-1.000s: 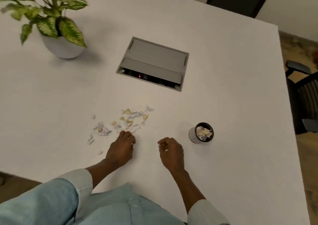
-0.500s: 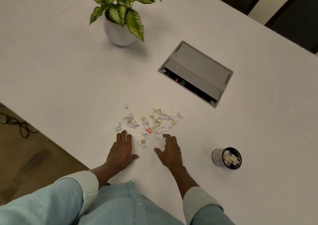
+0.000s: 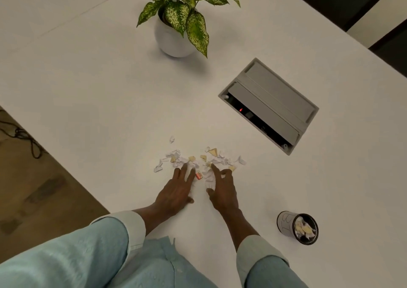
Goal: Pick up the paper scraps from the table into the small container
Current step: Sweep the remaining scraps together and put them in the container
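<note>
Several small white, tan and one red paper scraps (image 3: 199,162) lie scattered on the white table (image 3: 88,85). My left hand (image 3: 176,189) rests flat at the pile's near left edge, fingers spread and touching the scraps. My right hand (image 3: 222,186) lies flat at the near right edge, fingers apart among the scraps, with a few scraps between the two hands. The small container (image 3: 297,226), a white cup with a dark inside, stands to the right of my right hand and holds some scraps.
A potted plant (image 3: 176,23) in a white pot stands at the back. A grey power socket box (image 3: 271,105), lid raised, is set into the table right of the scraps. The table's left edge runs diagonally, with floor and cables beyond.
Both hands have opened from loose fists and slid forward into the scrap pile, closing in from either side. The view has swung left, shifting plant, box and container rightward.
</note>
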### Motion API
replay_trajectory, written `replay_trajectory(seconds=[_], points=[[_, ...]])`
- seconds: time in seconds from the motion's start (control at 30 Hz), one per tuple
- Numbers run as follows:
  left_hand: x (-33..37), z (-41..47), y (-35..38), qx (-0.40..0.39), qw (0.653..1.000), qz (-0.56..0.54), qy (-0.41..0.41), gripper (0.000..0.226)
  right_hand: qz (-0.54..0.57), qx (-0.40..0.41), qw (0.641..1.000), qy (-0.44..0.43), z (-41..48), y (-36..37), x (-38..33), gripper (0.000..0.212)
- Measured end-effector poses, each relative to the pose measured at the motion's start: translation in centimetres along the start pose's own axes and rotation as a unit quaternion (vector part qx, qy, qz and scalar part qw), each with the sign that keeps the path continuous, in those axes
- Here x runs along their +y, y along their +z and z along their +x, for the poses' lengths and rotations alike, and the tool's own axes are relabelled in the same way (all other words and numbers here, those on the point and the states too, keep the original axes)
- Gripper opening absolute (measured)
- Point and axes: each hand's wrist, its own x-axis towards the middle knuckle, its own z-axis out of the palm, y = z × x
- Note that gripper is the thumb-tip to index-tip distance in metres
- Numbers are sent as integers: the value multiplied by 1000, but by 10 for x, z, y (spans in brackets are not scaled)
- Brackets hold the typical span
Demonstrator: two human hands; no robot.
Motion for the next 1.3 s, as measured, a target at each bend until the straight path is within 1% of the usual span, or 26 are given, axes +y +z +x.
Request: replay_trajectory(seconds=[0.1,0.2,0.33,0.5,0.6,0.73,0.8,0.9,1.03,1.1,1.23,1.3], points=[[3,12,-3,-13,999,9,37,103,-34,-14,999,-16,8,-2,-2,84],[6,17,-7,-17,998,15,60,88,-45,-24,998,-26,15,-3,-6,79],[7,16,-14,1,997,21,80,56,-62,-15,997,-40,16,-1,-11,58],[11,15,-17,25,995,29,93,27,-81,7,995,-50,10,7,-10,30],[13,16,-20,26,996,12,81,20,-71,25,996,-54,5,9,-8,16],[14,17,-26,29,997,-18,64,14,-46,53,996,-52,-1,14,-6,20],[15,17,-28,32,997,-36,57,18,-25,58,998,-30,-4,16,-6,20],[18,15,-32,41,996,-72,39,20,51,90,994,30,-13,17,-5,16],[22,10,-39,53,992,-107,34,19,150,165,971,86,-33,14,-1,9],[27,7,-42,66,989,-133,28,16,199,208,952,107,-48,11,3,5],[52,4,-52,95,975,-201,5,16,304,285,893,171,-81,-1,23,10],[72,5,-56,99,969,-227,15,14,336,318,865,196,-99,-11,36,12]])
